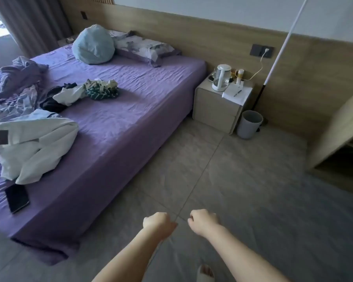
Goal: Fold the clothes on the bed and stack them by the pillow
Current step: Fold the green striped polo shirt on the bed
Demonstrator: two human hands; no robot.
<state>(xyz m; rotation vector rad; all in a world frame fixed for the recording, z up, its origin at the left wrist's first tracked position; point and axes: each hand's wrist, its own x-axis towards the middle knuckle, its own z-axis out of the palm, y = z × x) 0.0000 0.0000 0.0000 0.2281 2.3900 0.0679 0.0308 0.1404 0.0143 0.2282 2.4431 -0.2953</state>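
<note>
A bed with a purple sheet [118,110] fills the left half of the view. Loose clothes lie on it: a crumpled white shirt [33,143] near the front, a dark garment [53,102], a white piece [69,95] and a green striped garment [102,92] in the middle. At the head of the bed lie a patterned pillow [145,48] and a light blue cushion [93,44]. My left hand [157,220] and my right hand [203,219] are held out over the floor, away from the bed, both curled into fists with nothing in them.
A black phone [16,197] lies near the bed's front edge. A rumpled purple duvet [14,82] is at the far left. A bedside cabinet [218,108] carries a kettle [221,78] and papers. A white bin [250,124] and a pole [281,49] stand beside it.
</note>
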